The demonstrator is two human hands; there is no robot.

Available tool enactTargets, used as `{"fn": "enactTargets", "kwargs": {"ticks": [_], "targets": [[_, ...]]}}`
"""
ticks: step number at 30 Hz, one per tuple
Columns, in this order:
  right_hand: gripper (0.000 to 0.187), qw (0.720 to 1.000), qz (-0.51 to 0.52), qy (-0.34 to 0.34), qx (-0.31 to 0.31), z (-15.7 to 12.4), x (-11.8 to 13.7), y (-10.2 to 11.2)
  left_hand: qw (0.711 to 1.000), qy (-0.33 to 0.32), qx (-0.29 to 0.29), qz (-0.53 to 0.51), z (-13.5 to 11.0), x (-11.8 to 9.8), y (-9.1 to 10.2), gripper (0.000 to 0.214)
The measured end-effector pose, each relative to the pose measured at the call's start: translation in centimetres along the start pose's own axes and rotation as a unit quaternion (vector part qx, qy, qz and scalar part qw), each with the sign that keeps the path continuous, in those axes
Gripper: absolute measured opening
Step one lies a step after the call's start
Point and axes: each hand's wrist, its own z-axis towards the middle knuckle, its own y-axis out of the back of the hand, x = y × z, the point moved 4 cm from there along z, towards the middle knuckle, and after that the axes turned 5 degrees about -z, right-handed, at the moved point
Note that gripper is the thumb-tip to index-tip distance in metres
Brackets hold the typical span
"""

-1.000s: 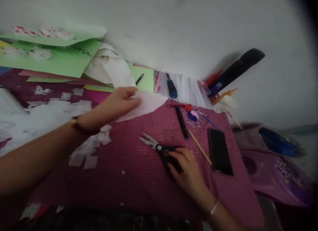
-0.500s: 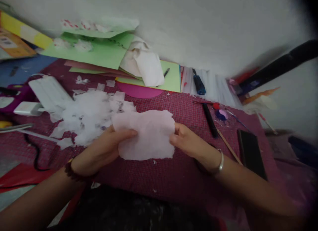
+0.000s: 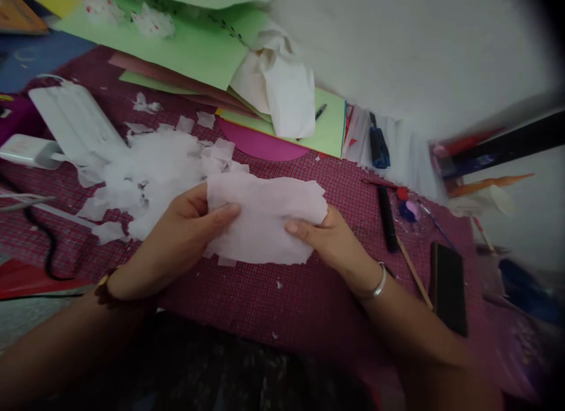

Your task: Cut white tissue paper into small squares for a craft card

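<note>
Between my hands is a thin, pale sheet of tissue paper (image 3: 267,214) with uneven, torn-looking edges, held over the checked cloth. My left hand (image 3: 192,231) pinches its left side, thumb lying on top and the other fingers partly behind. On the right side, my right hand (image 3: 329,237) grips it with the thumb on its face and the fingers hidden beneath. A heap of white tissue pieces (image 3: 154,163) lies just beyond my left hand. One small piece of tissue (image 3: 226,261) shows under the sheet's lower edge.
Green papers (image 3: 176,52) and a crumpled white cloth (image 3: 291,99) lie at the back. A white power strip (image 3: 79,119) and plug adapter (image 3: 29,151) are at left. On the right are a black marker (image 3: 387,219), a wooden stick (image 3: 415,272) and a dark phone-like slab (image 3: 449,287).
The camera view has shifted, so the table things sit differently in frame. My right thumb has moved inward over the sheet, and both hands still hold it.
</note>
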Motion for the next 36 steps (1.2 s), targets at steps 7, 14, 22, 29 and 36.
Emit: {"fn": "enactTargets", "kwargs": {"ticks": [7, 14, 22, 29, 36], "targets": [[0.026, 0.997, -0.019, -0.006, -0.076, -0.2, -0.1, 1.1, 0.993, 0.021, 0.058, 0.102, 0.0, -0.8, -1.0, 0.042], [0.025, 0.998, -0.014, 0.030, -0.061, 0.2, 0.1, 1.7, 0.992, 0.031, 0.027, 0.118, 0.3, 0.1, -0.8, 0.032], [0.009, 0.995, -0.044, 0.067, -0.053, 0.8, -0.3, 2.2, 0.999, 0.000, -0.011, 0.033, 0.8, 0.2, -0.2, 0.011], [0.009, 0.999, -0.004, 0.032, 0.009, 0.3, 0.2, 2.0, 0.997, 0.061, -0.046, 0.030, 1.1, 0.2, 0.0, 0.006], [0.023, 0.999, 0.026, -0.009, 0.016, 0.6, -0.4, 2.0, 0.998, -0.001, 0.004, 0.060, 0.5, -1.0, -0.6, 0.004]]}}
